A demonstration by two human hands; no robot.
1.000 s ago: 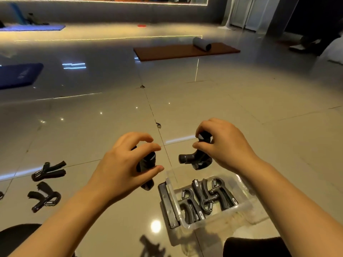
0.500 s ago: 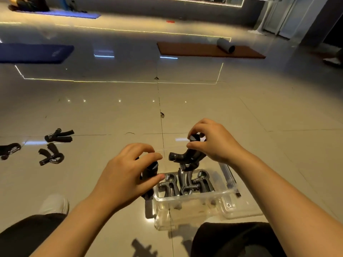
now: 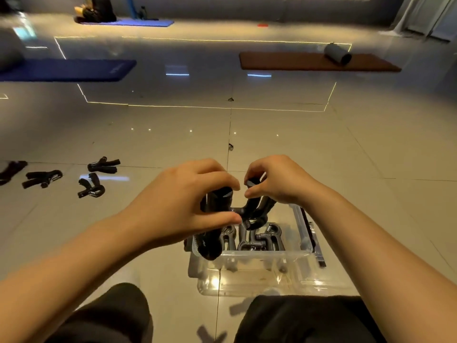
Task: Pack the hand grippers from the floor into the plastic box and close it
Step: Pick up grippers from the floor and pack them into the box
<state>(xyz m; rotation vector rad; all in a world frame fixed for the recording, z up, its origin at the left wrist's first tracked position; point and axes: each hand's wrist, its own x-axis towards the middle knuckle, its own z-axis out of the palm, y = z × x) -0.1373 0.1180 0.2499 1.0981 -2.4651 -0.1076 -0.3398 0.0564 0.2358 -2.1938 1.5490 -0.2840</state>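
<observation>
A clear plastic box (image 3: 267,258) stands on the tiled floor between my knees, with several black hand grippers (image 3: 257,240) lying inside. My left hand (image 3: 183,206) grips a black hand gripper (image 3: 212,233) upright over the box's left edge. My right hand (image 3: 279,179) pinches the handle of another black hand gripper (image 3: 257,211) just above the box's far side. Several more hand grippers (image 3: 92,185) lie on the floor at the left. The lid (image 3: 312,236) lies along the box's right side.
A blue mat (image 3: 66,69) lies far left and a brown mat (image 3: 309,61) with a grey roller (image 3: 337,53) far right. My dark-clothed knees (image 3: 304,318) frame the box at the bottom.
Both hands have come closer together and lower over the box, each still holding its gripper. The view has tilted down, so the box sits nearer my knees.
</observation>
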